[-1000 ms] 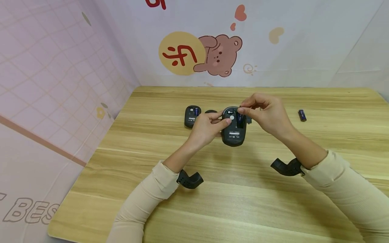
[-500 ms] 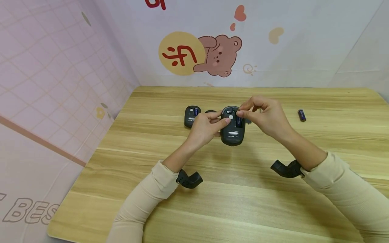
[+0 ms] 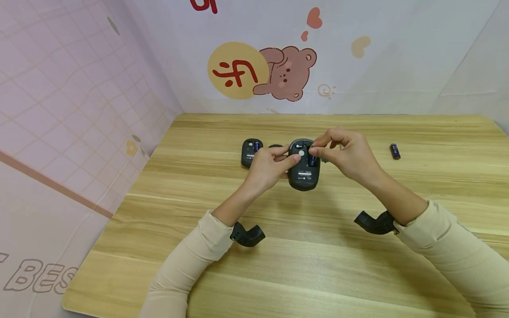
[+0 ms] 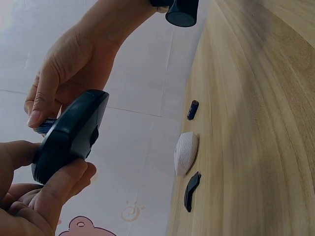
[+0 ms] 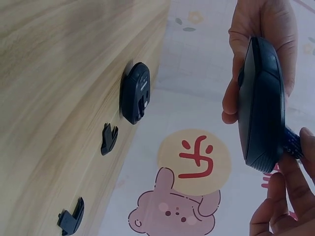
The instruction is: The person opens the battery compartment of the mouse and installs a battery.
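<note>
My left hand (image 3: 267, 171) grips a black computer mouse (image 3: 304, 179) by its side, thumb on the underside, which faces me. The mouse is held up above the table, its battery compartment uncovered. Between thumb and fingers of my right hand (image 3: 350, 152) is the end of a dark blue battery (image 4: 46, 126). That battery slants into the compartment, with its held end sticking out, as the right wrist view also shows beside the mouse (image 5: 263, 103). Fingertips cover part of the battery in the head view.
Behind my left hand a second black mouse (image 3: 248, 157) lies underside up with a blue battery in it. One loose battery (image 3: 395, 151) lies to the right. A white ribbed object (image 4: 186, 153) and black cover pieces (image 5: 109, 139) rest on the wooden table (image 3: 302, 256).
Both hands have shifted slightly left with the mouse. My right fingers have come down a little toward the compartment, still pinching the battery.
</note>
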A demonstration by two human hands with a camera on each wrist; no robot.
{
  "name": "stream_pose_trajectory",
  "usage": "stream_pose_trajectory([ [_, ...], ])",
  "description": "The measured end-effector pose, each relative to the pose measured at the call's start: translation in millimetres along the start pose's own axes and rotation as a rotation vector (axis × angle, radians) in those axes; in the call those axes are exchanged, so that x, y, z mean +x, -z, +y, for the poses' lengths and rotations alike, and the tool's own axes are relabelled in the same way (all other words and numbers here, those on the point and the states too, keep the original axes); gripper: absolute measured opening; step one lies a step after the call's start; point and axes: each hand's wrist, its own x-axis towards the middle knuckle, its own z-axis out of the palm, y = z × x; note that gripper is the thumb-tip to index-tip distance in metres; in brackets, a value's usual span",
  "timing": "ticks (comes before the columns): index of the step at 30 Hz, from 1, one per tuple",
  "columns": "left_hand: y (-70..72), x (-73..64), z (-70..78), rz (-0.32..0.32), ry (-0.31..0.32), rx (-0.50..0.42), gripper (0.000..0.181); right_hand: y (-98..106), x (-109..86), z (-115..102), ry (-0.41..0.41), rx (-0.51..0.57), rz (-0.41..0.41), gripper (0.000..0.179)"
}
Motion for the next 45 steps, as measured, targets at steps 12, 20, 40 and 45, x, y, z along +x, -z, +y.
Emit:
stream_pose_trajectory([
  [12,-0.4,0.4,-1.0,0.002,-0.009,-0.003,0.047,-0.2,-2.2,1.4,0.008,0.029,-0.022,0.002],
  [20,-0.8,0.5,1.5,0.013,-0.018,-0.029,0.046,-1.0,-2.1,3.8,-0.094,0.129,-0.147,0.018],
  [40,-1.9,0.9,1.5,-0.003,-0.006,-0.063,0.045,-2.0,0.1,7.3,-0.145,0.261,-0.136,0.016],
  [45,-2.0,1.1,3.5,-0.008,-0.01,-0.073,0.045,-1.4,0.0,6.5,-0.15,0.23,-0.111,0.015],
])
